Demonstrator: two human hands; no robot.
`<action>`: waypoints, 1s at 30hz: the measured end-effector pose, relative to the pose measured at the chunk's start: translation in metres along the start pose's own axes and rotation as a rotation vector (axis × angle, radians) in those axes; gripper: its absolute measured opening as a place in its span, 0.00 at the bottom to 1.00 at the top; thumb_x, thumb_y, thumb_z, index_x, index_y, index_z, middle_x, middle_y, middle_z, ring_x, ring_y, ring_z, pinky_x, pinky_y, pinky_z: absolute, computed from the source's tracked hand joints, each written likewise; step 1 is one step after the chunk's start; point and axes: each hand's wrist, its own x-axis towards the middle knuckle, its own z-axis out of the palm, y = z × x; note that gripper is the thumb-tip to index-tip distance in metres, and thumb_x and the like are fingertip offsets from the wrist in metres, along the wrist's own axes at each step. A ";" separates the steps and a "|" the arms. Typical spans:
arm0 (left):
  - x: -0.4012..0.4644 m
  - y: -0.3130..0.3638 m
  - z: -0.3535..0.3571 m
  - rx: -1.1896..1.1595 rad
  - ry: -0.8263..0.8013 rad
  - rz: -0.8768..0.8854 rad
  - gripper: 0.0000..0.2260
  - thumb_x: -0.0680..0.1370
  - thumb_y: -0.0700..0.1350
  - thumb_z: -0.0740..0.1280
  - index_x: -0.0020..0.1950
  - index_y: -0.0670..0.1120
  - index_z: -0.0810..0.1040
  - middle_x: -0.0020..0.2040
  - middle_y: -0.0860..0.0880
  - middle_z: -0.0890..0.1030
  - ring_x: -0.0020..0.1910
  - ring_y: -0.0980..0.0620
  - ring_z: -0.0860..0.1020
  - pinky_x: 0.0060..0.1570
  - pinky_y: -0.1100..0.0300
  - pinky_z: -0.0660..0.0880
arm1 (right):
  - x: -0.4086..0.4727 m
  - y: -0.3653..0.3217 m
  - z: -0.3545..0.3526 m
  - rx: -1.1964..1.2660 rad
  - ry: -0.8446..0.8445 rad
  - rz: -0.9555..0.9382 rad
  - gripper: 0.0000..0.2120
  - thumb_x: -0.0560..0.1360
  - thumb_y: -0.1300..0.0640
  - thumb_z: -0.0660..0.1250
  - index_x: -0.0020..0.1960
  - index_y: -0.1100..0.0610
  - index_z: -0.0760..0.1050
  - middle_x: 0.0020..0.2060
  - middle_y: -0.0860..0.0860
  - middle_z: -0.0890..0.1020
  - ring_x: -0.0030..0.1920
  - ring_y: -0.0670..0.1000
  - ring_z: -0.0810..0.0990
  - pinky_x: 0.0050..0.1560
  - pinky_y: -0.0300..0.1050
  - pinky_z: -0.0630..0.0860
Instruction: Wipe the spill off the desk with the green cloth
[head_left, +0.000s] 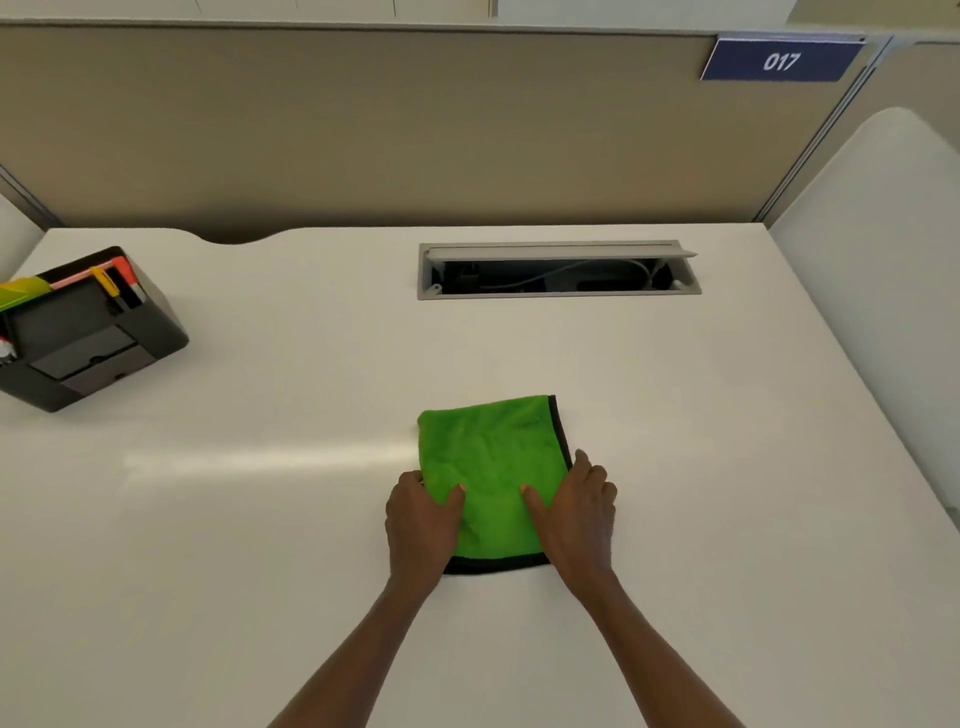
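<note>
A folded green cloth (493, 467) with black trim lies flat on the white desk (260, 519), near the middle. My left hand (421, 525) grips its near left edge, thumb on top of the fabric. My right hand (576, 514) holds the near right edge the same way, thumb resting on the cloth. Both forearms reach in from the bottom of the view. No spill shows on the desk surface; a pale glare streak runs left of the cloth.
A black desk organiser (88, 332) with coloured pens stands at the far left. An open cable tray (556, 270) is set into the desk behind the cloth. A beige partition (363, 130) closes the back, with a blue 017 sign (779, 60).
</note>
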 end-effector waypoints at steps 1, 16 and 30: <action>-0.002 0.000 0.002 -0.002 0.010 -0.007 0.20 0.74 0.51 0.72 0.60 0.42 0.74 0.53 0.45 0.81 0.53 0.43 0.79 0.44 0.56 0.69 | 0.002 0.001 -0.001 0.024 -0.039 0.024 0.38 0.74 0.42 0.71 0.74 0.63 0.62 0.63 0.60 0.74 0.62 0.61 0.73 0.60 0.53 0.71; -0.022 0.074 0.039 -0.244 -0.126 0.209 0.08 0.80 0.49 0.64 0.58 0.54 0.69 0.52 0.56 0.79 0.47 0.52 0.80 0.43 0.52 0.77 | 0.051 0.061 -0.069 0.636 -0.182 0.113 0.07 0.77 0.57 0.71 0.55 0.55 0.77 0.47 0.49 0.84 0.48 0.53 0.83 0.46 0.48 0.81; 0.008 0.258 0.220 -0.326 -0.365 0.351 0.09 0.80 0.46 0.64 0.60 0.46 0.70 0.49 0.55 0.76 0.44 0.53 0.77 0.51 0.48 0.77 | 0.219 0.187 -0.215 0.702 0.128 0.102 0.10 0.74 0.58 0.75 0.53 0.57 0.79 0.43 0.51 0.83 0.40 0.44 0.81 0.30 0.31 0.75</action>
